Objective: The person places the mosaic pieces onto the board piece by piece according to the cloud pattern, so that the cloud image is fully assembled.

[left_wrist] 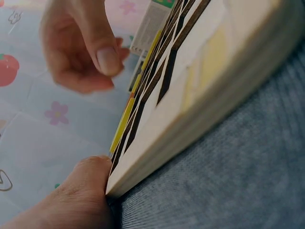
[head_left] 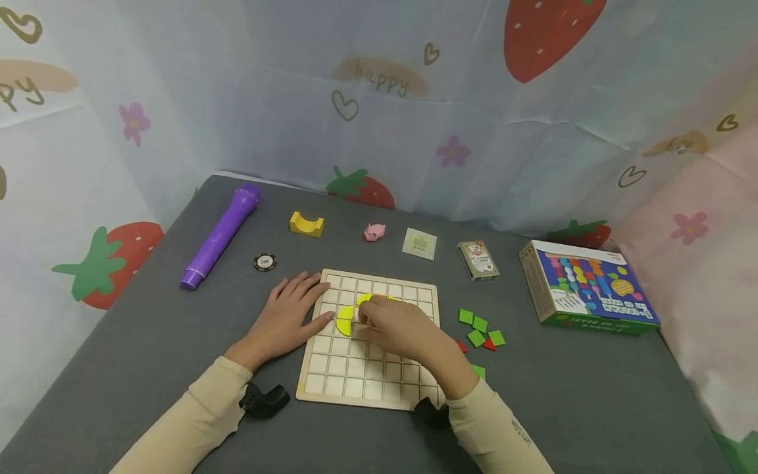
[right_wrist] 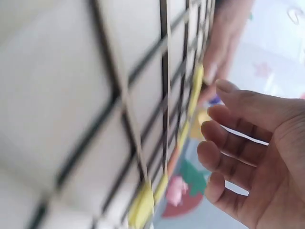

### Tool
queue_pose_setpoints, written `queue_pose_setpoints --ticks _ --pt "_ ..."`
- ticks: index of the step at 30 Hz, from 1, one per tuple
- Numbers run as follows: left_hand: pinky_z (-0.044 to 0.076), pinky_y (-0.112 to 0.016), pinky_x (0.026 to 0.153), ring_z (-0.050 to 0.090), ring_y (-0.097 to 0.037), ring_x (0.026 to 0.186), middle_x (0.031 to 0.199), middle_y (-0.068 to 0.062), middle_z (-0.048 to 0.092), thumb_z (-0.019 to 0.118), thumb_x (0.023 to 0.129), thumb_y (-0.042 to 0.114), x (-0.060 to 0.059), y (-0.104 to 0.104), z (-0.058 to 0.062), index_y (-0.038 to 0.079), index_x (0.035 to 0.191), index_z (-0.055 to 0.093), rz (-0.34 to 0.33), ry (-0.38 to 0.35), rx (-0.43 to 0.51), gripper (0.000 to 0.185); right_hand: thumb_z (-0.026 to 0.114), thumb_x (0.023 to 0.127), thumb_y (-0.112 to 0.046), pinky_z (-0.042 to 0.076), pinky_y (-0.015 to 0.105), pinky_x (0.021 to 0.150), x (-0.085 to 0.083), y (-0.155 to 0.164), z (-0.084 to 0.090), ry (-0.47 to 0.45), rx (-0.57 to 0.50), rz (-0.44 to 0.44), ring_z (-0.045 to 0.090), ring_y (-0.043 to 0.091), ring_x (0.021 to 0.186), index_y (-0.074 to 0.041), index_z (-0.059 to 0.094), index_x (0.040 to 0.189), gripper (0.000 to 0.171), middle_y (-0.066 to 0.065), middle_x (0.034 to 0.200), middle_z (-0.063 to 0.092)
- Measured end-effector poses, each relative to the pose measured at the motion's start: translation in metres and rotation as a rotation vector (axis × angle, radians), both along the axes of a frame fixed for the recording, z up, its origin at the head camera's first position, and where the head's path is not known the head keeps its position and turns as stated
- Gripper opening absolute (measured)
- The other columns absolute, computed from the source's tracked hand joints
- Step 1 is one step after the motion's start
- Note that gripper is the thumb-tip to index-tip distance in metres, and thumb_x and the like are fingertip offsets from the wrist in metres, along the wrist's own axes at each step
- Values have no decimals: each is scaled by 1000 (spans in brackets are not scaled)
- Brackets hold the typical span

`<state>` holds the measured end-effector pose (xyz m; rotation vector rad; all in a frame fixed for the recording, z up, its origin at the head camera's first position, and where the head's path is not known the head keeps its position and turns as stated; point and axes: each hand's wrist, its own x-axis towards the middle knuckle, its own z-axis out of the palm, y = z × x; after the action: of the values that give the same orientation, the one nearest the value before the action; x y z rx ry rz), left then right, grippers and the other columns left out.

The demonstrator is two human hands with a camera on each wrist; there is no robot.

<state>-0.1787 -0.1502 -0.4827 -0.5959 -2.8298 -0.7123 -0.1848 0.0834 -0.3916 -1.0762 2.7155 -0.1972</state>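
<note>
From the head camera, a pale wooden board (head_left: 367, 342) cut into a grid of square cells lies flat on a grey felt-like table (head_left: 592, 395). The left hand (head_left: 284, 320) rests flat, fingers straight and a little spread, with its fingertips on the board's left edge and its palm on the table. The right hand (head_left: 399, 327) hovers over the middle of the board with fingers bent downward onto a cluster of flat yellow pieces (head_left: 345, 320), rounded like half-discs, seated in the cells; whether it pinches one cannot be told. Just right of the board lie small flat green squares (head_left: 480, 329) and a red triangle (head_left: 488, 344). Farther back are a smooth purple plastic tube (head_left: 220, 237), a round poker chip (head_left: 264, 262), a yellow arched block (head_left: 306, 224), a small pink pig figure (head_left: 374, 232), a square card (head_left: 420, 243), a pack of cards (head_left: 478, 260) and a colourful printed cardboard box (head_left: 586, 289).

From the left wrist camera, the board's thick, light wooden edge (left_wrist: 214, 95) runs diagonally, and the left thumb (left_wrist: 83, 191) presses against its corner. The right hand's fingers (left_wrist: 90, 43) curl above the dark grid lines.

From the right wrist camera, the grid is blurred and close; thin yellow pieces (right_wrist: 195, 90) show edge-on, and the right hand's fingers (right_wrist: 238, 138) are loosely bent, apart from the board and holding nothing visible.
</note>
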Motion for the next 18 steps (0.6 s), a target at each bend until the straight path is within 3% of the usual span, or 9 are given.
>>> queue_pose_setpoints --ticks 11,18 --pt "15 -57 114 25 -34 142 151 -12 37 60 88 55 -2 1 2 13 142 46 22 -49 27 70 67 91 -28 45 27 61 4 68 18 -9 -64 -244 51 9 69 -13 64 102 18 -5 84 59" --pt "14 -57 114 24 -33 143 151 -11 36 59 87 57 -2 4 2 14 142 46 33 -60 26 71 63 94 -27 46 27 60 11 107 24 -6 -114 -299 52 7 67 -12 63 103 17 -4 85 61"
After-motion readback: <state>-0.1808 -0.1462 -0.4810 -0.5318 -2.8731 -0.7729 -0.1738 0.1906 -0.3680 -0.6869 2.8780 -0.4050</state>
